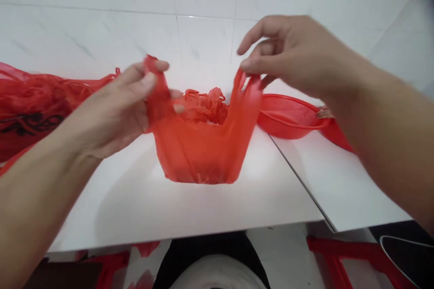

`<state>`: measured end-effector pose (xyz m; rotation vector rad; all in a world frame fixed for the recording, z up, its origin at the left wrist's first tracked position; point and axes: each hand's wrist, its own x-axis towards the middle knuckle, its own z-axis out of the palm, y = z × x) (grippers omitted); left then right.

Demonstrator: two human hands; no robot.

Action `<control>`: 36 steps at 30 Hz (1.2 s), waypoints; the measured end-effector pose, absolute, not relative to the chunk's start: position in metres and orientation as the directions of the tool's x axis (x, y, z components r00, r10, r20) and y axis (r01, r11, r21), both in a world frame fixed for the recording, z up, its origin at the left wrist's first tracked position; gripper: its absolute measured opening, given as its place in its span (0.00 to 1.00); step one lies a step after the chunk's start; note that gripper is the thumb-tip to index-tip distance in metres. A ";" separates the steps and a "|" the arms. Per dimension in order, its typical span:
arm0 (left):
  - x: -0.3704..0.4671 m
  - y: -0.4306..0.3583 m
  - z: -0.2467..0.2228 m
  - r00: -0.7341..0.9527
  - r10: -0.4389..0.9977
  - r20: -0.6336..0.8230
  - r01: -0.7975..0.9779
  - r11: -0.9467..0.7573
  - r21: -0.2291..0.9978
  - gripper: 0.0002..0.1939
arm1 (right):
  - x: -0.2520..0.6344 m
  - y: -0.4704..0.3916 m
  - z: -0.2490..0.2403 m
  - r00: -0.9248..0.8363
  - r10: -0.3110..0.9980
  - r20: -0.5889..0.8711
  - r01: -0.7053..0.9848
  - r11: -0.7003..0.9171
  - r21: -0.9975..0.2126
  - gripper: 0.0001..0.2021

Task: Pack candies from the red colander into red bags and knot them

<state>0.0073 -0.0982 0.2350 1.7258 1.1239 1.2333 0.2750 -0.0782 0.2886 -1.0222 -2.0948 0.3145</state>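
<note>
One red plastic bag (200, 153), left hand (118, 108) and right hand (288, 49) pinching its handles. Crumpled red plastic (203, 107) at twelve o'clock, round red mesh basket (291, 111) at two, red heap (44, 94) at ten.

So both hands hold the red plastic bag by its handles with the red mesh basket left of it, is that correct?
Not the side: the head view shows the red mesh basket right of the red plastic bag. The rest stands.
</note>
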 end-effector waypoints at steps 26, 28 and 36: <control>0.009 -0.068 0.209 0.459 0.873 0.165 0.440 -0.385 0.811 0.02 | 0.207 -0.078 0.191 -0.361 0.710 0.604 0.091 0.672 -0.735 0.06; 0.013 -0.068 0.200 0.400 0.874 0.276 0.598 -0.477 0.645 0.06 | 0.205 -0.058 0.177 -0.351 0.779 0.519 0.122 0.588 -0.799 0.09; 0.022 -0.064 0.170 0.295 0.711 0.638 0.779 -0.566 0.270 0.15 | 0.204 -0.033 0.141 -0.537 0.774 0.334 0.077 0.439 -0.895 0.18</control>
